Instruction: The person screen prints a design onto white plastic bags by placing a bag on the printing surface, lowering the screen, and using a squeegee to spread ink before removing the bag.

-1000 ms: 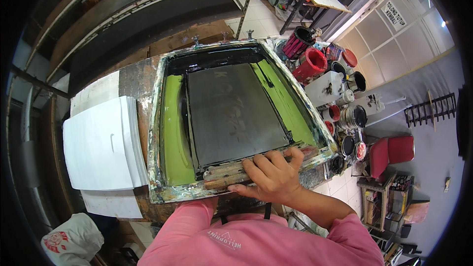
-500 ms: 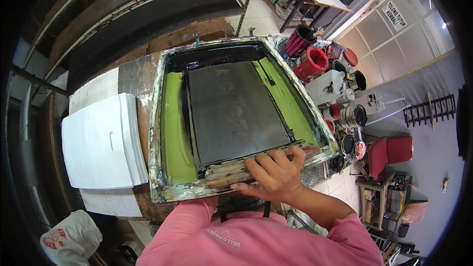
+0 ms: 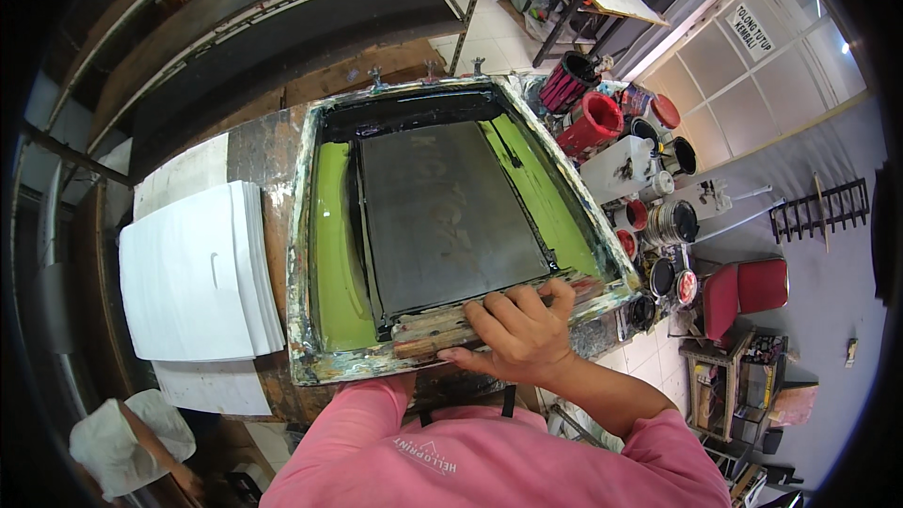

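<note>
My right hand [image 3: 519, 331] is closed on the wooden handle of a squeegee [image 3: 435, 332], its fingers over the top and its thumb along the near side. The squeegee lies across the near end of a paint-spattered screen printing frame [image 3: 303, 226]. Black ink coats the mesh [image 3: 451, 216], which shows faint lettering between two green side strips [image 3: 340, 245]. My left arm [image 3: 367, 406], in a pink sleeve, reaches to the frame's near edge. The left hand is hidden there beneath the frame, so its fingers do not show.
A stack of white sheets [image 3: 193, 273] lies on the wooden table left of the frame. Clamps [image 3: 428, 71] stand at its far edge. Ink buckets [image 3: 594, 122] and cans crowd the right side. Another person's arm [image 3: 155, 442] shows at lower left. A red chair [image 3: 720, 296] stands at right.
My right hand and the squeegee have hardly moved. At lower left, the other person has shifted, and a bare arm now shows against the white shirt.
</note>
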Motion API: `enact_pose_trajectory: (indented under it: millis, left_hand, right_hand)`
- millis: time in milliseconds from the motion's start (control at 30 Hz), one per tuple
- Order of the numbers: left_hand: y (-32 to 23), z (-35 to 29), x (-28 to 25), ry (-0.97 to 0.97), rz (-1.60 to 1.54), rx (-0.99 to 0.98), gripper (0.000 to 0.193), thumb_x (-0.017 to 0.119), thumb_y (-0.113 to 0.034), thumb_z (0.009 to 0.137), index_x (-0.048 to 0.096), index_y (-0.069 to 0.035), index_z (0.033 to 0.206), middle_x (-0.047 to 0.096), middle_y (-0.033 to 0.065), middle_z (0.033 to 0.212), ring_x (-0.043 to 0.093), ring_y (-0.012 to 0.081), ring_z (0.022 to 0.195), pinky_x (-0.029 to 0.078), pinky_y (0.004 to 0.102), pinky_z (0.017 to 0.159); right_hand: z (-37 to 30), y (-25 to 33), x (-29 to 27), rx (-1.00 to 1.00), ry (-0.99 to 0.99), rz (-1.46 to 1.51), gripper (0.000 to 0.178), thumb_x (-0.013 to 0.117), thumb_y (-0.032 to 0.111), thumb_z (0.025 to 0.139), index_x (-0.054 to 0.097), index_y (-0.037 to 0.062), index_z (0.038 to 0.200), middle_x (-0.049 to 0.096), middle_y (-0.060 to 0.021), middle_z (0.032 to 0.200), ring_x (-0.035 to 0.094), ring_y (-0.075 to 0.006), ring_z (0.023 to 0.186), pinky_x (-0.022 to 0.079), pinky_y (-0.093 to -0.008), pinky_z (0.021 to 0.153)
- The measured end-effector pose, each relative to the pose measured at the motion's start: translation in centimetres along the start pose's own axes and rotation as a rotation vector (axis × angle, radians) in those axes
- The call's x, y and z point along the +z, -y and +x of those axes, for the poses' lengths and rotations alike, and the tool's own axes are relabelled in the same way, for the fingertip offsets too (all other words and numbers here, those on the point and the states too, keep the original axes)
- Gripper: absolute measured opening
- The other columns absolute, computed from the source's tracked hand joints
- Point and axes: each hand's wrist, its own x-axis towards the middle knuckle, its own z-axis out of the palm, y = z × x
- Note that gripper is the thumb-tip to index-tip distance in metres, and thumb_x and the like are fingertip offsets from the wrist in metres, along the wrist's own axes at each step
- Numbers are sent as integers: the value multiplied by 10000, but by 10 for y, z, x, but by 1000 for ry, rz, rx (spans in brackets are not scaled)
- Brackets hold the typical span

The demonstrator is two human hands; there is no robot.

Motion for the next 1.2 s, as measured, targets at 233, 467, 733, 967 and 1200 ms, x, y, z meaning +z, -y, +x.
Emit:
enact_pose_trajectory:
  millis: [233,467,733,967,1200]
  left_hand:
    - [-3,-7,-4,-4,-12,-1,316,631,-302,1078,625,-65,1286,676,72,1095,664,198,985,561,383,890]
    - [-23,-85,-71,29,37,56,310,635,-297,1081,624,-56,1276,675,70,1069,671,192,952,572,369,859]
    - [-50,-290,-238,-547,693,343,377,652,-435,1066,705,-61,1061,620,-7,775,544,103,632,443,286,585]
    - [-2,-336,-434,-951,307,325,561,759,-398,991,599,33,1313,664,131,1009,637,216,835,533,333,718]
    - [-41,-271,-180,-325,1635,908,909,744,-469,948,334,-61,1649,259,272,1702,216,461,1586,115,586,1291]
  right_hand:
    - [2,2,-4,13,0,11,552,774,659,795,759,138,977,667,14,888,574,-170,785,321,-460,882]
    - [16,-1,-13,-1,21,29,528,803,613,788,744,131,996,641,3,885,562,-196,809,335,-476,885]
    - [49,-5,-35,-5,-15,33,426,803,510,843,723,107,959,631,-38,877,590,-252,854,351,-466,890]
    - [81,-13,-43,-76,-201,34,419,783,507,888,681,109,805,584,-26,727,579,-237,731,369,-438,846]
    - [75,-14,-37,-78,-215,-5,436,751,525,913,696,103,820,604,-34,733,597,-243,749,367,-444,856]
